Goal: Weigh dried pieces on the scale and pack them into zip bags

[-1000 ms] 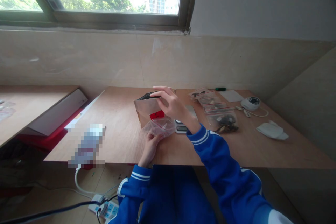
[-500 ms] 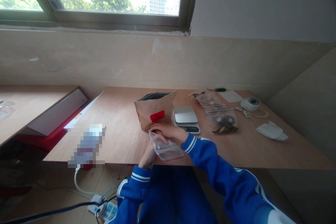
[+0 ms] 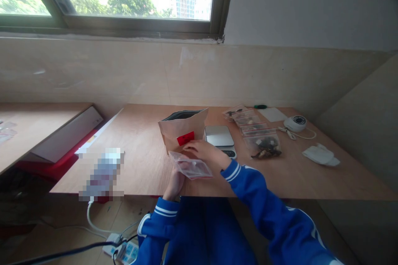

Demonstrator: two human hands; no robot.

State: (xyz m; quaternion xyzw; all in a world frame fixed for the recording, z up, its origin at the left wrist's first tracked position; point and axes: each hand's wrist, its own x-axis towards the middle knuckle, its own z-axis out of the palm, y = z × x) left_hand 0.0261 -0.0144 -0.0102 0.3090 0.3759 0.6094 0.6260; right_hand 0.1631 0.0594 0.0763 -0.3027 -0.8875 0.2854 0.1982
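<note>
Right hand (image 3: pixel 205 152) lowered, half-curled near paper bag (image 3: pixel 170 131), left hand (image 3: pixel 175 181) gripping plastic bag (image 3: pixel 196 169)

"What are your hands doing?"

"My left hand (image 3: pixel 175 183) is holding a clear zip bag (image 3: pixel 195 168) from below. My right hand (image 3: pixel 205 151) is reaching across its far edge; I'm not seeing whether those fingertips are touching it."

"What's standing beyond?"

"A brown paper bag (image 3: pixel 184 126) is gaping open, red label (image 3: pixel 185 138) facing me. A scale (image 3: pixel 219 136) is sitting just right, and filled zip bags (image 3: pixel 266 144) are lying farther right."
</note>
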